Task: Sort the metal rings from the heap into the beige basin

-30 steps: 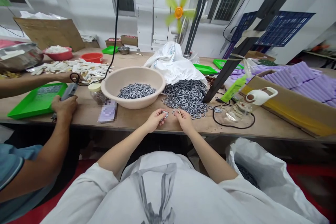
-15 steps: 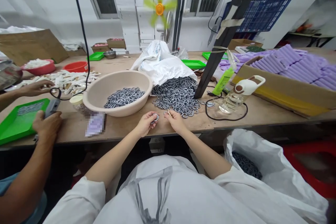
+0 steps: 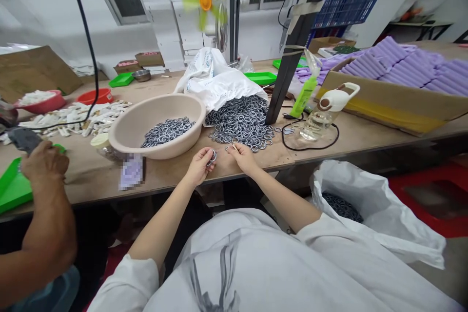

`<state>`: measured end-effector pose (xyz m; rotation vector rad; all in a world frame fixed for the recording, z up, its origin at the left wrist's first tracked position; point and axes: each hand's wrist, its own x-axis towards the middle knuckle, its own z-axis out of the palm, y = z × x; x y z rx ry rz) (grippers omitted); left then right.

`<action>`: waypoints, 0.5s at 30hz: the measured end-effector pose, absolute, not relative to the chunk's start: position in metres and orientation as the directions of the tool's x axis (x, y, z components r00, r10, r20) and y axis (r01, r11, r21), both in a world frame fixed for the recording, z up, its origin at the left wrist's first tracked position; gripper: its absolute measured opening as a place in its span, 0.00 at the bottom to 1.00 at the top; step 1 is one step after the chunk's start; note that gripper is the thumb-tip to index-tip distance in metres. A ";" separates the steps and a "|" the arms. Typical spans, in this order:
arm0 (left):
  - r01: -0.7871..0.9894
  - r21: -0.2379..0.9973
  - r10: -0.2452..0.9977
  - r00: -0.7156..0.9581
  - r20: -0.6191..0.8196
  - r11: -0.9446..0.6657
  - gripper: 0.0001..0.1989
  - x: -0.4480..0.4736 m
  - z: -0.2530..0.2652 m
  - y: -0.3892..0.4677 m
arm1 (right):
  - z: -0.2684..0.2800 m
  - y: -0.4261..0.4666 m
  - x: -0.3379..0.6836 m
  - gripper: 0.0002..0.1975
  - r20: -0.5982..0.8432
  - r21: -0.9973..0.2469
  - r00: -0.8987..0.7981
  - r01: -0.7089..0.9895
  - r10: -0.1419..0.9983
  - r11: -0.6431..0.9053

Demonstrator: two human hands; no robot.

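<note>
My left hand (image 3: 198,167) is closed on grey rings (image 3: 212,156), held just above the table's front edge; their exact number I cannot make out. Across a small gap, my right hand (image 3: 244,160) pinches a thin pale stick (image 3: 235,146), and a ring seems to sit by its fingertips. Right behind both hands spreads a heap of grey rings (image 3: 241,124), spilling from a white sack (image 3: 223,85). To the left of the heap, a wide beige basin (image 3: 120,131) contains more such rings (image 3: 166,132).
A co-worker's hand (image 3: 46,163) grips a dark grey tool (image 3: 24,139) over a green tray (image 3: 14,187). A dark post (image 3: 283,83) rises behind the heap. At right stand a water bottle (image 3: 318,119), a carton (image 3: 395,107) of purple pieces, and below, a white bag (image 3: 387,204).
My view has shifted slightly, and both my hands keep their grips. The co-worker's hand with the grey tool has moved left and up from the green tray.
</note>
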<state>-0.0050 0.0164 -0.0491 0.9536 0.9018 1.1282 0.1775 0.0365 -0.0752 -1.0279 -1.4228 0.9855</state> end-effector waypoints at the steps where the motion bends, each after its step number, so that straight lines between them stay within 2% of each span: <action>1: -0.319 0.935 0.977 0.192 -0.094 0.153 0.24 -0.005 -0.049 0.016 | -0.075 0.037 0.178 0.18 0.284 -0.955 -0.053 0.075 0.958 0.287; 11: -0.432 0.889 0.985 0.140 -0.101 0.152 0.18 -0.003 -0.052 0.024 | -0.074 0.035 0.179 0.21 0.278 -0.957 -0.030 0.080 0.960 0.280; 15: -0.454 0.869 0.978 0.159 -0.137 0.196 0.19 -0.004 -0.052 0.026 | -0.073 0.033 0.181 0.20 0.255 -0.964 -0.019 0.074 0.967 0.256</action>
